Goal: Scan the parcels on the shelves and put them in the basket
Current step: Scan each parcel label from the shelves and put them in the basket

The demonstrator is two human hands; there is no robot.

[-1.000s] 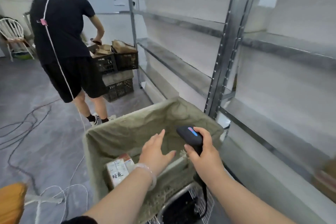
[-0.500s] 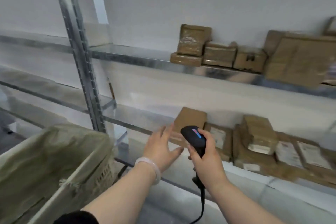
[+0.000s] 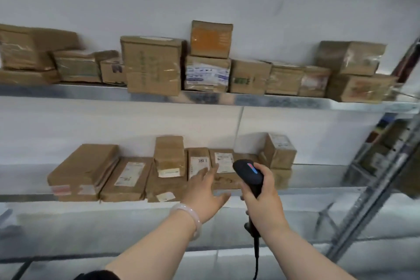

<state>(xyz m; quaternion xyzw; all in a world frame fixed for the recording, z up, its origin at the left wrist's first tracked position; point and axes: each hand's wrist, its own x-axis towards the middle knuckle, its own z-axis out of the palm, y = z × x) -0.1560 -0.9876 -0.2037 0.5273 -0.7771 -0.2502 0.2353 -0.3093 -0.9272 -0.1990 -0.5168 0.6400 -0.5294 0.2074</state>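
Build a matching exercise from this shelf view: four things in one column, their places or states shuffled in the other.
Things
1. black handheld barcode scanner
2. orange-faced cardboard box
3. pale white bangle
4. left hand

Places or states
A. worn on a wrist
B. open, reaching toward flat labelled parcels
C. gripped by the right hand
D. stacked on a blue-and-white-taped box, upper metal shelf

Pairs: 1-C, 2-D, 3-A, 4-B
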